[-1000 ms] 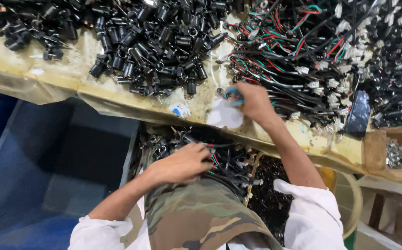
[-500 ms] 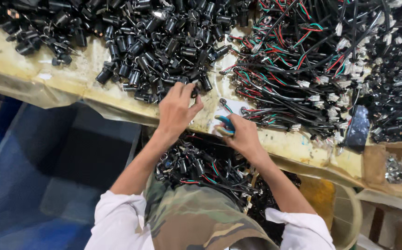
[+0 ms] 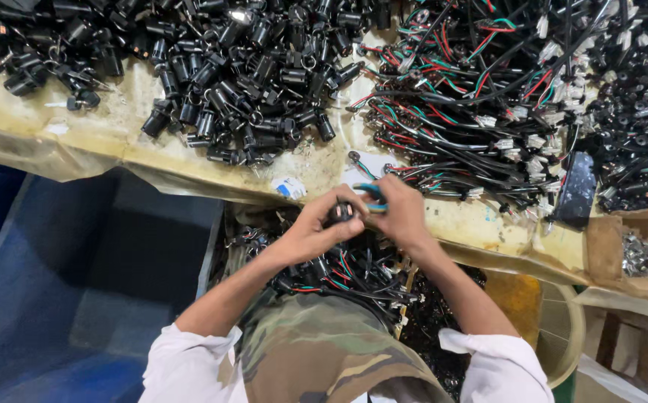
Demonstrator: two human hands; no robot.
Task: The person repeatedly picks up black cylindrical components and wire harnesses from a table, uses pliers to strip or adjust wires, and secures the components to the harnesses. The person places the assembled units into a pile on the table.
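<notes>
My left hand (image 3: 316, 227) pinches a small black cylindrical part (image 3: 341, 213) at the table's front edge. Right beside it, my right hand (image 3: 402, 213) grips a blue-handled tool (image 3: 372, 195) whose tip meets that part. Both hands hover over a lap pile of black parts with red, green and black wires (image 3: 342, 269). A big heap of black cylindrical parts (image 3: 227, 75) lies on the table beyond my left hand. A tangle of wire harnesses with white connectors (image 3: 480, 112) lies beyond my right hand.
The table is covered in yellowed plastic sheet (image 3: 85, 138). A small white and blue scrap (image 3: 289, 186) lies by the edge. A dark phone (image 3: 576, 188) and a cardboard box of small metal pieces (image 3: 637, 250) sit right. A blue bin (image 3: 55, 283) stands lower left.
My left hand came back from the heap of black parts with one part in it. Both hands have drawn together at the table edge, the tool now against the part.
</notes>
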